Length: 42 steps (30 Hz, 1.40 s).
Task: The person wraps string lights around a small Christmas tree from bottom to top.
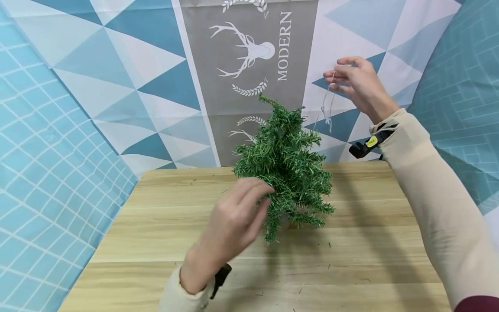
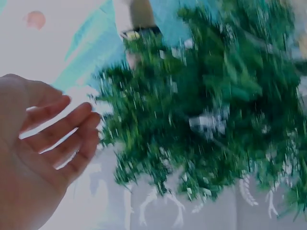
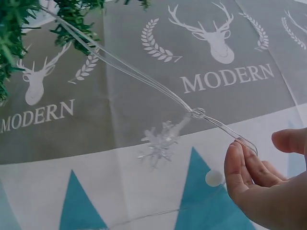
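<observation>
The head view shows your green artificial tree [image 1: 286, 156] standing on the wooden table [image 1: 156, 242], near its back edge, before a patterned cloth [image 1: 195, 52] with deer heads and the word MODERN. Your left hand [image 1: 234, 216] is just beside the near left branches, its fingers loosely curved and apart; I cannot tell whether the fingertips touch the needles. Your right hand [image 1: 356, 82] is raised to the right of the treetop, and in the right wrist view your bent fingers hook a clear wire [image 3: 218, 123], thumb standing off. The wire runs from the branches to your fingers through a knot [image 3: 197, 113], beside which hangs a clear snowflake [image 3: 160, 144]; a white ball [image 3: 214, 178] shows just beside your fingers
</observation>
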Each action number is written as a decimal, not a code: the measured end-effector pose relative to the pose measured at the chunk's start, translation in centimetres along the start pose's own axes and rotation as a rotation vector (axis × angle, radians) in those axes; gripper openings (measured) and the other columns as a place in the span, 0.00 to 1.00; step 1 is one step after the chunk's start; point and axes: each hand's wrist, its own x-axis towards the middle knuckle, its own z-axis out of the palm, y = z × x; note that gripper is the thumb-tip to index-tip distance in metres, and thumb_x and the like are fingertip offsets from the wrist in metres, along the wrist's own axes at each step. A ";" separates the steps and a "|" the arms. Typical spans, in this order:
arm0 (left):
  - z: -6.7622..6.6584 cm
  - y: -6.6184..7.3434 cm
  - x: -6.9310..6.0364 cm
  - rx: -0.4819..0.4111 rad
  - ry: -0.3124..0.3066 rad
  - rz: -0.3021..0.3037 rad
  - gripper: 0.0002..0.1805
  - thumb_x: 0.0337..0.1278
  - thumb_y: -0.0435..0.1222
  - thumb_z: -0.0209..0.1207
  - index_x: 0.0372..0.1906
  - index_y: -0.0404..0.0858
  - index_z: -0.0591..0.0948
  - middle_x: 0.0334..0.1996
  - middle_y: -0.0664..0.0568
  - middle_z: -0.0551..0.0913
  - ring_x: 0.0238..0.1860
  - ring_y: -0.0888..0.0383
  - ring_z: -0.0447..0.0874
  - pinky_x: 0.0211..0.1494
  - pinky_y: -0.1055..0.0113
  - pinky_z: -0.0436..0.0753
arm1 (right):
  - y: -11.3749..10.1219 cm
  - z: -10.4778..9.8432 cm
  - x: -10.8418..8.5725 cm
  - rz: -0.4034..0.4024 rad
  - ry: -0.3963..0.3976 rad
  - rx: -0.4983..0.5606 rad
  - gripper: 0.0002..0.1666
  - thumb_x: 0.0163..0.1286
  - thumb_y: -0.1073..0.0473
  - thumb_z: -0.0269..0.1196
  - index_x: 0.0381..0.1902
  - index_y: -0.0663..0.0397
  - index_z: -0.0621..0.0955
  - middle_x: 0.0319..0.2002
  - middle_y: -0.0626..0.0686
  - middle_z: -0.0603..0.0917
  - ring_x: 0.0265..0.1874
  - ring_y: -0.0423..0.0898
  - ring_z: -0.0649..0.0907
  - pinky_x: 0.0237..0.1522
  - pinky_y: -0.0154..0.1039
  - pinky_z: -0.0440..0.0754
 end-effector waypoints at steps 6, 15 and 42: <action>-2.3 -3.5 1.0 -0.141 0.152 -0.082 0.08 0.62 0.27 0.56 0.42 0.26 0.80 0.38 0.41 0.85 0.37 0.52 0.84 0.47 0.69 0.83 | -1.4 1.3 0.9 -0.006 -0.030 -0.179 0.29 0.70 0.64 0.63 0.65 0.61 0.65 0.42 0.58 0.85 0.41 0.50 0.84 0.42 0.36 0.84; -4.1 -8.7 3.9 -0.199 0.123 -0.320 0.13 0.66 0.29 0.58 0.53 0.28 0.77 0.49 0.45 0.84 0.51 0.54 0.81 0.52 0.62 0.83 | -4.2 4.8 1.2 -0.025 -0.234 -0.481 0.29 0.72 0.65 0.62 0.67 0.63 0.67 0.45 0.57 0.86 0.44 0.50 0.84 0.45 0.35 0.83; -3.6 -15.7 6.6 -0.853 -0.016 -0.733 0.13 0.76 0.37 0.50 0.32 0.35 0.73 0.19 0.52 0.72 0.21 0.56 0.75 0.32 0.69 0.81 | -4.8 9.8 -0.1 -0.108 -0.543 -0.635 0.15 0.71 0.68 0.61 0.53 0.69 0.78 0.37 0.59 0.88 0.37 0.49 0.86 0.48 0.37 0.84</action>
